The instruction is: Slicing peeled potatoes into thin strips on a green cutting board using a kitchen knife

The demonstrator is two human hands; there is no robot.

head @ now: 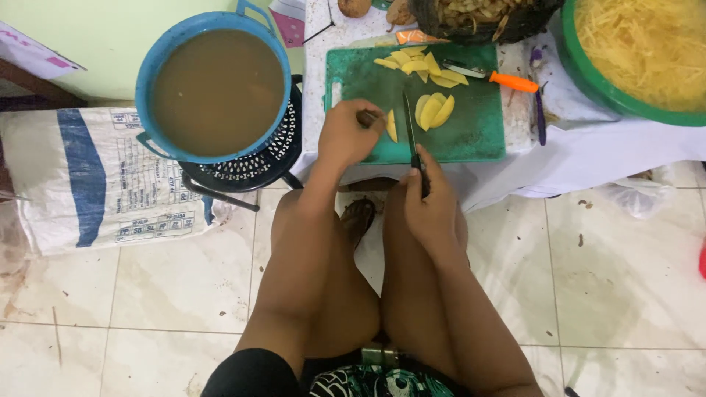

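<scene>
A green cutting board [471, 125] lies on a low white-covered table. My left hand [347, 135] holds a piece of potato [391, 125] down on the board's near left part. My right hand [428, 198] grips the dark handle of a knife [409, 121] whose blade stands on the board just right of that piece. Cut yellow potato slices [434, 110] lie right of the blade, and more slices [419, 65] sit at the board's far edge.
An orange-handled peeler [491, 76] lies on the board's far right. A blue basin of brown water [217, 87] rests on a black stool at left. A green bowl of shredded potato [632, 55] and a dark basket [478, 18] stand behind. A white sack [95, 176] lies on the tiled floor.
</scene>
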